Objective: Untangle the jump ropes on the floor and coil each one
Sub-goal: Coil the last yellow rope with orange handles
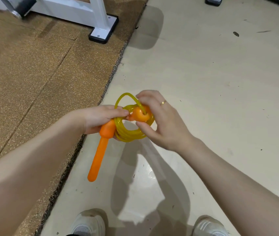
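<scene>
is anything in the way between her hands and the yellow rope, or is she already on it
Nothing visible stands between them. The left hand already grips the coiled yellow rope beside one orange handle, and the right hand holds the other orange handle against the coil, above the pale floor.

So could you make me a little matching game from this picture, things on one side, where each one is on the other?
Things:
1. yellow rope
2. long orange handle
3. white frame foot
4. white shoes

Places:
A. on the brown mat, top of view
B. coiled between both hands
C. bottom edge, on the pale floor
D. hanging down below the left hand

Pairs: 1-B, 2-D, 3-A, 4-C
</scene>
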Available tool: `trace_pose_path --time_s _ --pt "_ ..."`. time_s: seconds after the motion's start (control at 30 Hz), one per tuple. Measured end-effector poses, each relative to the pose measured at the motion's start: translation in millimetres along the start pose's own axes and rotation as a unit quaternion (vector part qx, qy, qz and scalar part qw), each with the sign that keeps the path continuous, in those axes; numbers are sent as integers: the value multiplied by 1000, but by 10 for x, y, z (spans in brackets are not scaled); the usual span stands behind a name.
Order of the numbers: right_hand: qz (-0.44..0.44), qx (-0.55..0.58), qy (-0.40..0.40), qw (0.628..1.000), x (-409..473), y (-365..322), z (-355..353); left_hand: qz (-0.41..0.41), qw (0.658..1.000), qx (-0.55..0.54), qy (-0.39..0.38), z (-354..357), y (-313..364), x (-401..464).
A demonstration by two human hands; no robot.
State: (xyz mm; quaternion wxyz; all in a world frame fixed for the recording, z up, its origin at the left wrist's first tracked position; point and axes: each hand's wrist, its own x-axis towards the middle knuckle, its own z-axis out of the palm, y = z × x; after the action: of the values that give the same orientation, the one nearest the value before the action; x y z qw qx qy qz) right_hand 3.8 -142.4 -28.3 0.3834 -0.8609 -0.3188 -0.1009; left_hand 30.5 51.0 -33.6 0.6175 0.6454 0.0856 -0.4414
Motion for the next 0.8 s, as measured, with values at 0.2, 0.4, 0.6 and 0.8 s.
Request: trace_pose_path --time_s 0.2,0.4,0.6,0.8 --pt "71 -207 -91 971 -269 330 162 72 992 96 42 -29 81 66" --pt "356 369 91 854 -58 191 -83 105 992 63 -6 160 218 115" --pt "399 657 104 631 12 317 -409 215 976 5 -29 652 585 259" --pt "418 574 140 690 -88 519 -504 262 965 22 -6 969 739 545"
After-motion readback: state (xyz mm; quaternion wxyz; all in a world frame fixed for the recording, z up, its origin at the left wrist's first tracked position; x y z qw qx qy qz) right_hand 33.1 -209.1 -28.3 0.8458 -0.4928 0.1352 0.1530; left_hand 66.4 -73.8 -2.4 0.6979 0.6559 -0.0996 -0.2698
